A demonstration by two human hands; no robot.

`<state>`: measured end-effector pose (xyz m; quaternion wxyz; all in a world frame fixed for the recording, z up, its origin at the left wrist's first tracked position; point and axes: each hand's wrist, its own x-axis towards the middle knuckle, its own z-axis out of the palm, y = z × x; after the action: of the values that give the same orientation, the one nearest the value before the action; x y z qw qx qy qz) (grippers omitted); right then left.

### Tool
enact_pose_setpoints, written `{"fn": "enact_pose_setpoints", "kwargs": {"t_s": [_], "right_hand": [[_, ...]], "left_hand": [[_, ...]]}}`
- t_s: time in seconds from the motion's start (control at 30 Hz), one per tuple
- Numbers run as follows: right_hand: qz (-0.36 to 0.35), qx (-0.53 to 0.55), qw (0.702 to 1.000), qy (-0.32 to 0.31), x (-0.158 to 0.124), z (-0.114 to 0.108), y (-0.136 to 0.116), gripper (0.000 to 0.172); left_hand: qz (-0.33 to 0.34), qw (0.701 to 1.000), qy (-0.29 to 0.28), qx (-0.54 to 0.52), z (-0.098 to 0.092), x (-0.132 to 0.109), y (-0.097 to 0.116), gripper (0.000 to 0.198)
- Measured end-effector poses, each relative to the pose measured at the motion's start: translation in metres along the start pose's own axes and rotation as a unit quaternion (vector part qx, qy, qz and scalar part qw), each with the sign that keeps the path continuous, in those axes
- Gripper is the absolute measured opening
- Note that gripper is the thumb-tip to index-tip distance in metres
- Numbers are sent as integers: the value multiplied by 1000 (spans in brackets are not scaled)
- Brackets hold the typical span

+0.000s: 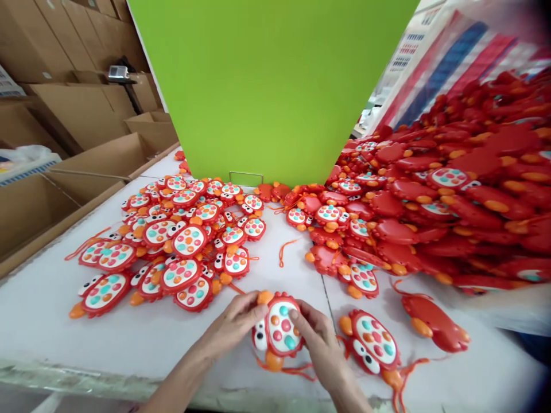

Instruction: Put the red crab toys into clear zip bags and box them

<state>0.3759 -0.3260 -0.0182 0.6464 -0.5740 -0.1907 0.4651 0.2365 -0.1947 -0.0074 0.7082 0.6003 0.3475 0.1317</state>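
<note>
Both my hands hold one red crab-shaped toy (pixel 279 330) with a white face of coloured bubble buttons, just above the near edge of the white table (pixel 43 310). My left hand (pixel 235 324) grips its left side with the thumb near the orange claw. My right hand (pixel 318 338) grips its right side, thumb resting on the button face. An orange cord trails below the toy.
A spread pile of the same crab toys (pixel 172 246) lies face up at the left. A much larger heap (pixel 451 189) fills the right. Two loose crabs (pixel 374 341) lie by my right hand. A green panel (pixel 267 86) stands behind; cardboard boxes (pixel 86 115) line the left.
</note>
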Motion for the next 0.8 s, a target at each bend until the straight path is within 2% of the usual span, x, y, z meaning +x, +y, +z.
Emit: {"fn": "enact_pose_setpoints", "kwargs": {"t_s": [0.1,0.13,0.17,0.27,0.33,0.43,0.63,0.7,0.8], "right_hand": [[-17,139,984,113,8,6,11,30],[-23,172,975,138,10,10,14,30],[-28,193,969,149,10,14,16,29],[-30,205,967,145,8,29,24,29],[-29,192,972,131,5,37,28,31],[-22,154,983,101,0,37,31,34],[19,82,995,47,2,23,22,36],[24,75,997,26,3,24,20,33],[14,78,996,35,4,29,22,32]], "left_hand": [[81,983,165,-31,-2,0,1,26],[87,976,194,-48,-1,-1,-2,26],[77,975,198,-71,1,-2,-5,28],[15,984,104,-144,15,-5,-16,40],[21,980,61,-189,25,-7,-22,45],[63,974,44,-215,26,-6,-26,40],[71,982,12,-177,6,-7,-33,39],[80,980,-3,-185,5,-7,-34,41],[73,971,-18,-226,11,-8,-33,39]]}}
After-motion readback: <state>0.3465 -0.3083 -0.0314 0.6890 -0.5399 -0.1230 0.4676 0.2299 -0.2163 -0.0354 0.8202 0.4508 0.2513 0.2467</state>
